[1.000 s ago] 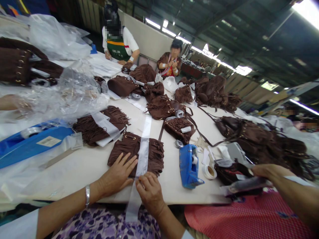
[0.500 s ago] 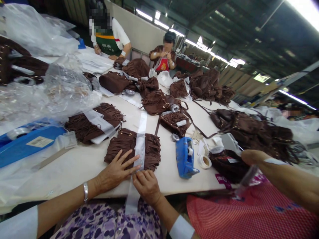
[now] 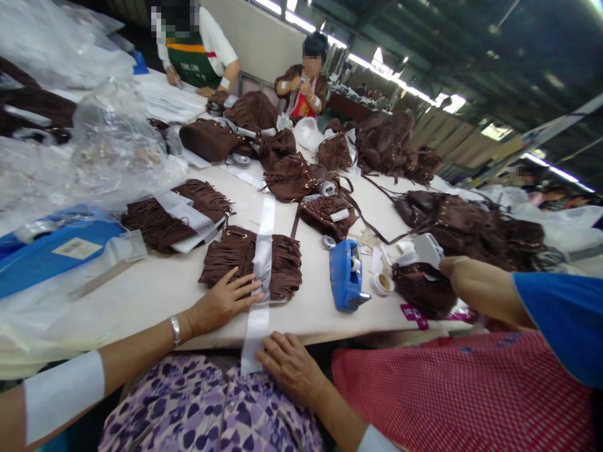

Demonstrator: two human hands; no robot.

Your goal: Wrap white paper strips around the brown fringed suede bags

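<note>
So, looks like smoothing the pale strip over the fringed bag: left hand splayed, gripping nothing; right hand half-curled, grip unclear; next probably wants steady pressure.

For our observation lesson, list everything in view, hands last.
Fringed bag: 1, brown, centre front
Strip: 1, whitish, across it
Other bags: many, brown, across table
Tape dispensers: 2, blue, left and right
Tape roll: 1 loose, white, beside right dispenser
Plastic wrapping: uncounted, clear, left
Co-workers: several, mixed-colour clothing, ahead and right
Table: 1, cream, beneath
Ceiling lights: several, white, overhead
Left hand: 1, bare, on that bag
Right hand: 1, bare, at strip's end
</note>
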